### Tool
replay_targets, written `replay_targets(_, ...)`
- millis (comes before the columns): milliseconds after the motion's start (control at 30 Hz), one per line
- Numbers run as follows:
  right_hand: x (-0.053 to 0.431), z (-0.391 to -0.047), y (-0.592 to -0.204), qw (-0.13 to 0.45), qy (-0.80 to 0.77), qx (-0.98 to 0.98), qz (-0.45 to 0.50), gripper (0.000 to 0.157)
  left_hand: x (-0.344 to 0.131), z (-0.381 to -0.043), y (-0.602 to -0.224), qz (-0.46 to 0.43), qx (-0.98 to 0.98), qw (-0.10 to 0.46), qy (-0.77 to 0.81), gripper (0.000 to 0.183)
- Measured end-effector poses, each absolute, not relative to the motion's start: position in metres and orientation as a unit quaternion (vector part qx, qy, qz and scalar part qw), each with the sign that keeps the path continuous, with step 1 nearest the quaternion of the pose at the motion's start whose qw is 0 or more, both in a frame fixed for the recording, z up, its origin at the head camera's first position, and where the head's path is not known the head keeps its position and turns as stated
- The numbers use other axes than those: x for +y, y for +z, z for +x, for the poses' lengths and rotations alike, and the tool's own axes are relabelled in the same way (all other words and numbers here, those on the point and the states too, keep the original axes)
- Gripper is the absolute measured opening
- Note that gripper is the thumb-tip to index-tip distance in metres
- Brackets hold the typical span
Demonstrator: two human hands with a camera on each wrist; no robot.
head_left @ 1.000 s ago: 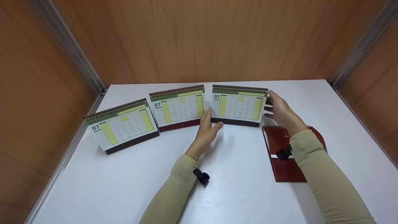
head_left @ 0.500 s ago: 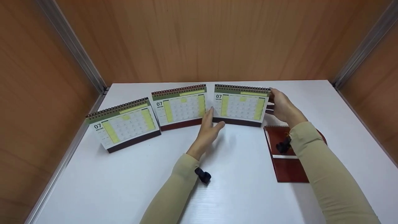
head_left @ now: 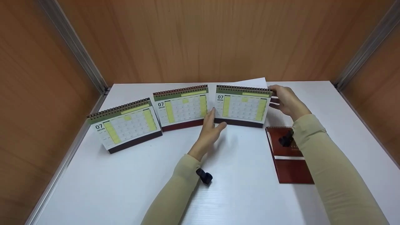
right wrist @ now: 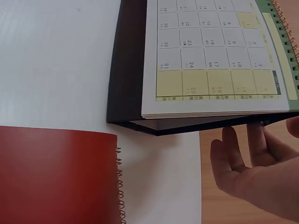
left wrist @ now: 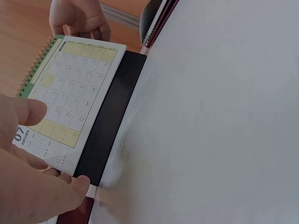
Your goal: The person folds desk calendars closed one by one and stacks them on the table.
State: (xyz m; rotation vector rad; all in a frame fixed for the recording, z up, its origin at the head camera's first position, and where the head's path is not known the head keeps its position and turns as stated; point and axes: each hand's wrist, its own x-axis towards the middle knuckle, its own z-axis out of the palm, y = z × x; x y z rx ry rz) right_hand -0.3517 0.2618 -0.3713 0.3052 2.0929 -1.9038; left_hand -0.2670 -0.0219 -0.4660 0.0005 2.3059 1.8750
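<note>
Three spiral-bound desk calendars stand on the white table, each showing month 07. My right hand (head_left: 289,100) is at the right edge of the rightmost calendar (head_left: 242,107), its fingers (right wrist: 229,149) reaching behind the dark stand. A white page (head_left: 254,82) rises behind that calendar's spiral, its lower part hidden; my right hand holds it. My left hand (head_left: 208,134) touches the lower left corner of the same calendar, fingers extended and thumb apart. The middle calendar (head_left: 184,107), with a red base, stands just beyond my left fingertips. The leftmost calendar (head_left: 125,126) has a dark base.
A red spiral-bound book (head_left: 292,170) with a white stripe lies flat under my right forearm, partly hidden. Wooden panels (head_left: 218,40) with metal corner posts (head_left: 75,47) enclose the table's back and sides.
My right hand has moved closer to the calendar's upper right edge and slightly up. A white page has come up behind that calendar's spiral. My left hand has hardly moved.
</note>
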Motion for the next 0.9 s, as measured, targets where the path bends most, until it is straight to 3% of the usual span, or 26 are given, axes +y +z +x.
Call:
replay_targets(200,0.258,-0.352,-0.363,0.117,-0.655,0.740,0.102,0.029,-0.022,-0.268,-0.467,0.001,0.773,0.088,0.629,0.083)
replay_targets(433,0.255,-0.354,-0.358,0.079,-0.631,0.767,0.091,0.054,-0.023,-0.269,-0.467,0.000,0.770,0.085,0.632,0.082)
replay_targets(900,0.252,-0.352,-0.345,-0.012,-0.547,0.833,0.076,0.048,-0.024,-0.268,-0.466,0.002,0.767,0.089,0.636,0.084)
